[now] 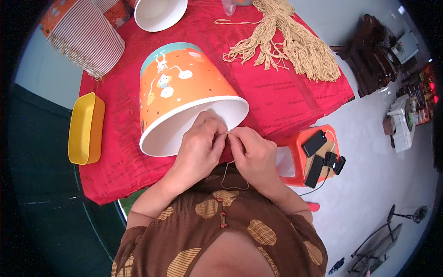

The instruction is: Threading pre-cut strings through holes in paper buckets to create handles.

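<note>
An orange paper bucket (189,76) with a teal base band and printed skeletons lies tilted on the red-covered table, its white mouth toward me. At the rim's near right, my left hand (201,141) is closed, with fingertips partly inside the mouth. Beside it, my right hand (254,154) pinches a thin beige cord (224,181). The fingertips of both hands meet on this cord. Its loose length loops down in front of my brown patterned top. Exactly how the cord sits at the rim is hidden by my fingers.
A bundle of beige cords (300,44) lies at the far right of the red tablecloth (122,168). Nested buckets (87,39) and a white-mouthed bucket (159,16) stand far left. A yellow tub (87,129) sits left. An orange stool (297,161) holds a phone (314,143) and cables.
</note>
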Available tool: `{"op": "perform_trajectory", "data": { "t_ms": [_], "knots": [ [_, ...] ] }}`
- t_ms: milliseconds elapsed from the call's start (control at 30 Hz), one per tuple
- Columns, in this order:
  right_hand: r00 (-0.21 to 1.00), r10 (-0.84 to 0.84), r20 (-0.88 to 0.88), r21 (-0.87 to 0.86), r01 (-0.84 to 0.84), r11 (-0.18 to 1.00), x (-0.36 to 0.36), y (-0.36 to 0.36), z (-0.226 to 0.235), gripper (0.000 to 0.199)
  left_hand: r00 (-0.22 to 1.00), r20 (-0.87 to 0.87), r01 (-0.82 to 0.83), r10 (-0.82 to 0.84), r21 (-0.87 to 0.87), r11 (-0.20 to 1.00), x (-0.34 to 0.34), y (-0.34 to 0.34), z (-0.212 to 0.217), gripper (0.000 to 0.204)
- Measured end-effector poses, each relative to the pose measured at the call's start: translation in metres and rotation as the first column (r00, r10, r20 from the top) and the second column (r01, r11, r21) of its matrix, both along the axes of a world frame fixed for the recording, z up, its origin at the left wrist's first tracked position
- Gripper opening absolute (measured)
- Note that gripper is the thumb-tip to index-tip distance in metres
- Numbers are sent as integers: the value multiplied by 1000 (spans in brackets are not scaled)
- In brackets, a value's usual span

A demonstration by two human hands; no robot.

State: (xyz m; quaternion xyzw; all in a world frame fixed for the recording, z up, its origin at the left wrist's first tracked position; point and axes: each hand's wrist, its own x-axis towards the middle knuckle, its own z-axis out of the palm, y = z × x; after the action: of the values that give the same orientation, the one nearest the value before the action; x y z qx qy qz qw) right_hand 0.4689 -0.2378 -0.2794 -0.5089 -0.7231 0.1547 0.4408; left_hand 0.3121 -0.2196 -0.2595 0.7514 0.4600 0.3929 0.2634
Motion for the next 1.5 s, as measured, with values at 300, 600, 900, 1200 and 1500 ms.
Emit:
{"op": "perform_trajectory", "data": {
  "t_ms": [300, 600, 900, 1200, 1500],
  "knots": [
    [996, -58, 60, 74, 53, 996, -5, 1, -2, 12, 1000, 1, -10, 10, -48, 999, -1, -2, 1, 11],
    [993, -32, 111, 123, 18, 992, -5, 5, 1, 15, 1000, 20, -4, 5, -52, 999, -3, 0, 1, 11],
    [974, -3, 226, 225, -49, 973, 0, 9, -4, 11, 997, 76, -21, 25, -47, 999, -4, 1, -3, 6],
    [963, 7, 270, 254, -78, 964, 3, 9, -4, 13, 995, 103, -11, 16, -53, 999, -5, 2, -4, 5],
    [986, 75, 152, 176, -102, 979, 3, 10, -2, 7, 998, 61, 9, -7, -31, 999, -3, 2, -4, 8]
  ]
}}
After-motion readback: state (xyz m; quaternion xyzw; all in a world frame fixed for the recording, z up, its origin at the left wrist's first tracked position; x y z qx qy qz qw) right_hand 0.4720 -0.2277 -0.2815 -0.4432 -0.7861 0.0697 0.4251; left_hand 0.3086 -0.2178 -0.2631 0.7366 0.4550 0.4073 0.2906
